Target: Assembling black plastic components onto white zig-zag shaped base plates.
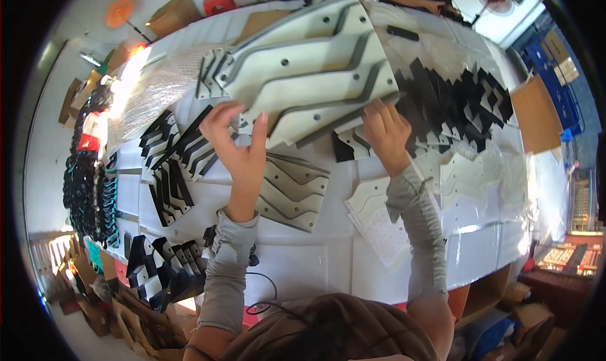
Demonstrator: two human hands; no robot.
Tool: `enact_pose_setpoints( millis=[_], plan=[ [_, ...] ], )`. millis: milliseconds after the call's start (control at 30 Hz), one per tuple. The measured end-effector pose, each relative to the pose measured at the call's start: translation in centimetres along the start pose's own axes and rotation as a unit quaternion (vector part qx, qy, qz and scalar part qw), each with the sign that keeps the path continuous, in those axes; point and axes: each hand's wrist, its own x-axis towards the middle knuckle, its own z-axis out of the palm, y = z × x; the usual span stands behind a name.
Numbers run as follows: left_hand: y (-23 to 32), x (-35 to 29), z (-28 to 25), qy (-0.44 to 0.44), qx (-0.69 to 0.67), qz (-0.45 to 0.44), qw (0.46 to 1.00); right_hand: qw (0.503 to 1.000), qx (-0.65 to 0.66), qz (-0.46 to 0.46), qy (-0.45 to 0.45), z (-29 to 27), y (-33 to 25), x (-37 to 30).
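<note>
In front of me is a large overlapping set of pale plates (303, 64) with dark grey stepped edges and small round holes. My right hand (386, 133) is closed at its near right corner, fingers curled over a dark grey edge bar (344, 122). At the near left corner is my left hand (237, 146), thumb and fingers spread apart; whether they touch the plates is hard to tell. Beneath, between my forearms, lies another fanned set of pale plates (293, 197). A smaller dark-edged piece (353, 143) lies partly hidden below my right hand.
Black-and-pale angled parts (170, 190) lie in groups on the left of the white table (293, 260). Black parts (454, 96) are heaped right, beside pale sheets (470, 178). Two other people work across the table. Cardboard boxes (142, 323) stand near its lower left.
</note>
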Motion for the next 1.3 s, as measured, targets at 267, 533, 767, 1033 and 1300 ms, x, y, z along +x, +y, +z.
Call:
enact_pose_setpoints(
  millis=[267,533,767,1033,1300],
  plan=[
    [-0.5,1.8,-4.8,0.131,0.004,-0.053,0.990,1.000,0.018,0.012,0.010,-2.1,-2.1,-0.3],
    [-2.0,3.6,-5.1,0.051,0.047,-0.018,0.997,0.999,0.004,0.033,0.014,-1.8,-1.6,-1.7],
    [-3.0,5.0,-3.3,0.036,0.059,-0.023,0.997,0.998,0.016,0.056,0.023,-1.1,-2.1,-2.3],
    [-8.8,8.1,0.7,-0.139,-0.005,-0.108,0.984,0.999,0.015,0.045,0.005,-0.5,-2.7,-3.1],
    [-11.1,5.5,4.1,-0.250,0.045,0.053,0.966,0.997,0.003,0.030,-0.076,-1.7,-2.9,-5.4]
  ],
)
